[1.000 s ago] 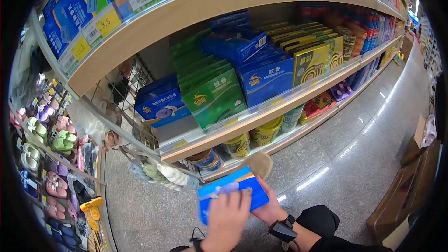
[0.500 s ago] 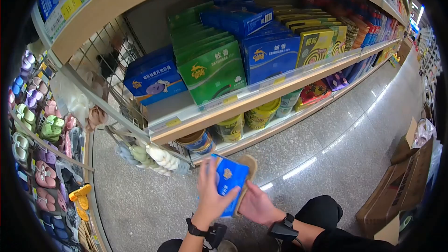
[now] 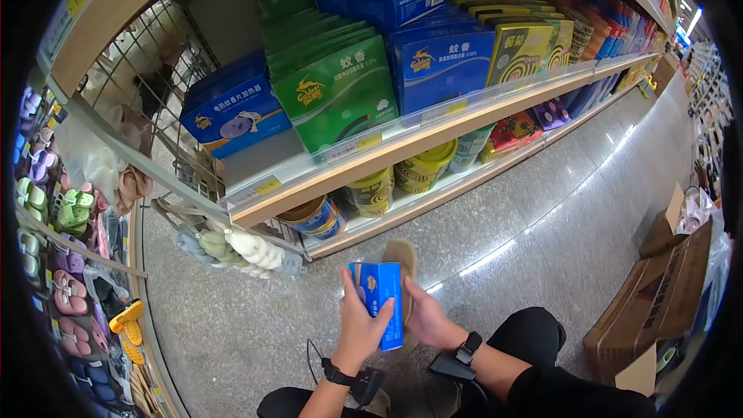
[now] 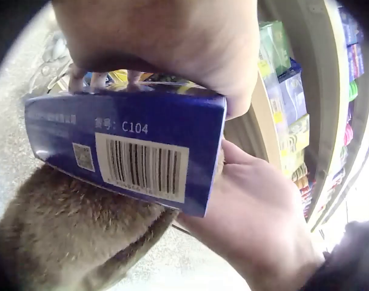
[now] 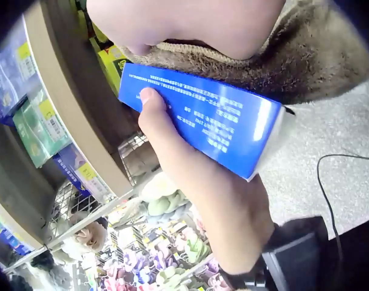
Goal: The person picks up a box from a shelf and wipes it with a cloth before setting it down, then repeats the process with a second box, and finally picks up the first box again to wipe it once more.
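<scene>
My left hand [image 3: 362, 327] grips a blue box [image 3: 392, 306], its thumb [image 5: 151, 100] lying along the narrow printed side and its fingers round the other side. A white barcode and "C104" show on another side of the box [image 4: 127, 142] in the left wrist view. Right behind the box is a brown fuzzy slipper [image 3: 409, 282], which my right hand [image 3: 433, 322] holds. In the right wrist view the right hand [image 5: 190, 24] covers part of the slipper [image 5: 318, 54], and the box [image 5: 202, 118] lies against the fur.
Ahead, a shelf [image 3: 364, 178] carries a similar blue box [image 3: 232, 112], green boxes [image 3: 337, 97] and blue mosquito-coil boxes [image 3: 441, 70]. Tubs [image 3: 426, 166] stand on the level below. Slippers [image 3: 70, 294] hang at the left. Cardboard cartons [image 3: 650, 294] stand on the right.
The blue box has been turned from its broad front to show a narrow side. My left hand has shifted from across its front to gripping it. The view has swung, moving the shelf leftward.
</scene>
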`<act>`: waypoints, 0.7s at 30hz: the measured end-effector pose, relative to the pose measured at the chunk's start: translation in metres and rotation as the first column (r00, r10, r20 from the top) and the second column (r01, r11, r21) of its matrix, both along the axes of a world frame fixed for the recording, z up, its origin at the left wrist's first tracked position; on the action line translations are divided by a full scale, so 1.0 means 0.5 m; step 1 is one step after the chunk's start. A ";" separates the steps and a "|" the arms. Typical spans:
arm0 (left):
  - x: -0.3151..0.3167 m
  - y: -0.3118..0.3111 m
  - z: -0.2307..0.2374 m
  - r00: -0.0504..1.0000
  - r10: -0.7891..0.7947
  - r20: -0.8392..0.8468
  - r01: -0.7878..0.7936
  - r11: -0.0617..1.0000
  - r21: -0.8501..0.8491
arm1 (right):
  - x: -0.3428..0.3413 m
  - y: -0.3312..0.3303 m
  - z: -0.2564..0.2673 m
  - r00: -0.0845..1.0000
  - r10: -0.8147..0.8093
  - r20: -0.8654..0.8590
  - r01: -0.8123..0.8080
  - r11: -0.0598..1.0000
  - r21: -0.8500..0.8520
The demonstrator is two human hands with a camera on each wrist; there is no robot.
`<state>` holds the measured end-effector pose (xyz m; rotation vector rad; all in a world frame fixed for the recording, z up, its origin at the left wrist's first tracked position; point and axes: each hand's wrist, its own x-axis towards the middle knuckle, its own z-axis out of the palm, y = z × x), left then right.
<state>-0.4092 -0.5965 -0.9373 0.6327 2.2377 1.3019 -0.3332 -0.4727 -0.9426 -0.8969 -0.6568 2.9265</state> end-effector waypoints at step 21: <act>-0.070 -0.045 -0.029 0.893 0.321 0.315 -0.409 0.870 0.274 | -0.014 -0.097 -0.016 0.970 0.236 -0.049 -0.200 0.901 0.386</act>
